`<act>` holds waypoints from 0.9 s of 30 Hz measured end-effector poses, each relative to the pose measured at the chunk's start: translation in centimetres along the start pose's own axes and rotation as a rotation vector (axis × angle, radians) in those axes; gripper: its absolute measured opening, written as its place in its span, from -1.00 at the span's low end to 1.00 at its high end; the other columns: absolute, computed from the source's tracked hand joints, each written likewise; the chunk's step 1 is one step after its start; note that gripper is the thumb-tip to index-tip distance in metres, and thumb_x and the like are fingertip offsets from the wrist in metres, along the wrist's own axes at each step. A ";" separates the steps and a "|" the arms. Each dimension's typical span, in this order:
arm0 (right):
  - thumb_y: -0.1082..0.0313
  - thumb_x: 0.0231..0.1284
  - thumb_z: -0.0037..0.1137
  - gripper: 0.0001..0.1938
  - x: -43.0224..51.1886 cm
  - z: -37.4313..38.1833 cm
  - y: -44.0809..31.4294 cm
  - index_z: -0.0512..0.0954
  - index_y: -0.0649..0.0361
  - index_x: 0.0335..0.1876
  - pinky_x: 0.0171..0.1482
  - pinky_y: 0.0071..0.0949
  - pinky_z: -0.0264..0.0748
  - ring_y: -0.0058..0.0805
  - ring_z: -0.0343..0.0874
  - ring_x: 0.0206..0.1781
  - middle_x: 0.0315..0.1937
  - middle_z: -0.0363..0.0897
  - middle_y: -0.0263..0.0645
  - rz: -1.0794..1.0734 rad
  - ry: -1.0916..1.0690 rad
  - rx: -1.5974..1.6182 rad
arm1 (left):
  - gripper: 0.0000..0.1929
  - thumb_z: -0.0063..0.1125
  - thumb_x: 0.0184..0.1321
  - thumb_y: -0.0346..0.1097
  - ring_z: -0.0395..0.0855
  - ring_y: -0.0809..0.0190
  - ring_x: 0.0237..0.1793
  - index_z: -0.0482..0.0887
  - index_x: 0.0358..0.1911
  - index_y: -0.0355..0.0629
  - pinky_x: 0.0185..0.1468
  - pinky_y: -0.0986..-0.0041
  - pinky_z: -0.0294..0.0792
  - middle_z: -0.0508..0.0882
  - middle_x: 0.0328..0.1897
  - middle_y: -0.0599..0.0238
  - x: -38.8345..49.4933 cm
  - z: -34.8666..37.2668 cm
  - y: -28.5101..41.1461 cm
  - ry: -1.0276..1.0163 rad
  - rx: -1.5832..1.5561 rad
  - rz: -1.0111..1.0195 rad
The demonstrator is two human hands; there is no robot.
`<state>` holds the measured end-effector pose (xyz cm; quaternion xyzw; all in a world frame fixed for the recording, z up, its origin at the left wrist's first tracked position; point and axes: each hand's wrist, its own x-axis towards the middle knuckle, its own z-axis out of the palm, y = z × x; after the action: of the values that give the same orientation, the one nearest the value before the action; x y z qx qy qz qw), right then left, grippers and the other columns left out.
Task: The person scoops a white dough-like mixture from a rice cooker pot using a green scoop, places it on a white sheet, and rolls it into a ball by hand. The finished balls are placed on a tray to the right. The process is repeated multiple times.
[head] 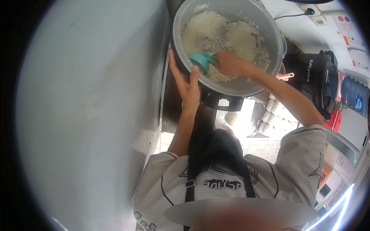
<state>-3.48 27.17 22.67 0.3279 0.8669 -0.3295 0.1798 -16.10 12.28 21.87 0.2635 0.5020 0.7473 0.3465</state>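
A large metal rice pot (273,37) with a dark outer wall and black side handle (222,101) is before me. Cooked white rice (242,37) lies in uneven mounds across its bottom, which shows bare in patches. My left hand (186,85) grips the pot's near left side, thumb at the rim and fingers along the outside. Inside the pot, my right hand (229,65) holds a teal plastic scoop (201,60) by its handle. The scoop's bowl is tilted against the left inner wall, close to my left thumb; its contents are mostly hidden.
A large pale grey panel (86,101) borders the left side. To the right are several white wrapped bundles (274,118), a pink handle (286,76), a black Miyako appliance (307,75) and a blue water bottle (354,92). A rounded rice portion (232,118) sits below the pot handle.
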 end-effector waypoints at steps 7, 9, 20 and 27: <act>0.28 0.45 -0.06 -0.65 -2.3 -3.1 1.1 0.54 0.47 0.05 -0.26 -0.09 0.60 0.01 0.69 -0.29 -0.32 0.64 0.15 0.255 -0.062 0.357 | -0.16 0.13 0.37 -0.48 -0.02 0.11 0.64 -0.10 0.62 -0.17 0.62 0.24 -0.10 -0.04 0.71 0.07 0.2 -0.1 0.6 -0.040 -0.056 -0.045; 0.28 0.45 -0.04 -0.64 -2.4 -0.8 0.7 0.51 0.47 0.10 -0.18 -0.06 0.61 0.02 0.69 -0.26 -0.26 0.64 0.16 0.130 0.262 0.037 | -0.16 0.14 0.37 -0.47 -0.02 0.11 0.64 -0.11 0.62 -0.17 0.62 0.25 -0.09 -0.04 0.71 0.08 0.2 -0.1 0.5 -0.027 -0.070 -0.038; 0.33 0.44 -0.02 -0.72 1.6 -0.4 3.8 0.56 0.48 -0.14 -0.13 -0.08 0.63 0.11 0.71 -0.19 -0.34 0.65 0.19 0.189 0.084 -0.013 | -0.16 0.16 0.37 -0.44 0.00 0.10 0.63 -0.09 0.62 -0.17 0.62 0.23 -0.09 -0.03 0.70 0.10 0.3 0.1 0.5 -0.024 -0.099 -0.025; 0.36 0.37 0.01 -0.73 0.3 1.7 -0.3 0.58 0.51 -0.25 -0.14 0.02 0.60 0.24 0.69 -0.21 -0.34 0.65 0.28 0.082 0.199 0.174 | -0.15 0.17 0.37 -0.43 -0.02 0.08 0.64 -0.09 0.62 -0.16 0.63 0.21 -0.13 -0.05 0.71 0.10 0.3 -0.1 0.1 -0.025 -0.075 -0.016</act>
<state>-3.71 25.90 21.43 0.4084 0.8346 -0.3616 0.0771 -16.40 12.42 21.99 0.2556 0.4715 0.7594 0.3684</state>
